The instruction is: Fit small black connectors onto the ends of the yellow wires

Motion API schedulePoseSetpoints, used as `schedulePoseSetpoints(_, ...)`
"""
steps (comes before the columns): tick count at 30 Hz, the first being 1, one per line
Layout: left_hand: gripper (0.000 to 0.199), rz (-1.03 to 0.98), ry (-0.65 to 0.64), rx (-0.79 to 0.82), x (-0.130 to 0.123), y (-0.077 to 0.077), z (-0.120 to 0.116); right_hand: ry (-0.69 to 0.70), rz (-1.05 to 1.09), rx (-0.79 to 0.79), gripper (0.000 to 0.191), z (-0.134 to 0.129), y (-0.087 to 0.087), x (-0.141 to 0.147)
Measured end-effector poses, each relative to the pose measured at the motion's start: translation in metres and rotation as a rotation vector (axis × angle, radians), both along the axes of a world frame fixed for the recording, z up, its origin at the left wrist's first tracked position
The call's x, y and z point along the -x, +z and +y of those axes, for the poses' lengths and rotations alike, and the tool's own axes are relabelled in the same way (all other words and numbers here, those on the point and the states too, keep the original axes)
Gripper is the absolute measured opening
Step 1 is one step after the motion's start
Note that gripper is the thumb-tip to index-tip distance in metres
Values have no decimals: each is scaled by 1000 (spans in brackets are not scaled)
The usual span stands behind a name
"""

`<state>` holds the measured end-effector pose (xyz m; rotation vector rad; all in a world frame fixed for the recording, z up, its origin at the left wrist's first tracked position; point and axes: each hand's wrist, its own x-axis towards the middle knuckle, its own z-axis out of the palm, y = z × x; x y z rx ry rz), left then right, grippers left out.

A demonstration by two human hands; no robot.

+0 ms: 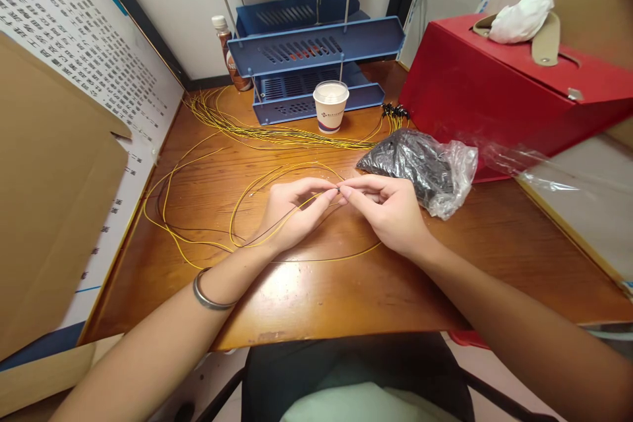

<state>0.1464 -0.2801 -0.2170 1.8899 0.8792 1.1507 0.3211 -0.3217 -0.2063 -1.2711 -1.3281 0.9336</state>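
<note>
My left hand (297, 214) and my right hand (390, 211) meet fingertip to fingertip above the wooden table. Between the thumb and forefinger of my left hand is a thin yellow and black wire (231, 221), which loops over the tabletop to the left. At the touching fingertips sits a tiny dark piece (339, 189), pinched by my right hand; it looks like a small connector, but the fingers cover most of it. Behind my hands lies a bundle of yellow and black wires (277, 137), with black ends (395, 112) gathered at its right.
A clear plastic bag of small black parts (410, 161) lies right of my hands. Farther back stand a paper cup (331, 109), a blue tiered rack (316, 46) and a brown bottle (232, 59). A red box (455, 99) fills the right; cardboard (54, 198) borders the left.
</note>
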Motion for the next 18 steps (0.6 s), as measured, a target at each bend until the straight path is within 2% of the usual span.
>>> schedulePoseSetpoints(3, 11, -18, 18, 37, 0, 0, 0, 17, 23, 5, 23, 0, 0, 0)
schedulePoseSetpoints(7, 14, -60, 109, 84, -1, 1, 1, 4, 26, 10, 30, 1, 0, 0)
schedulePoseSetpoints(11, 16, -113, 180, 135, -1, 2, 1, -58, 4, -18, 23, 1, -2, 0)
schedulePoseSetpoints(18, 17, -139, 194, 166, -1, 2, 1, -126, -105, -98, 15, 0, -3, -1)
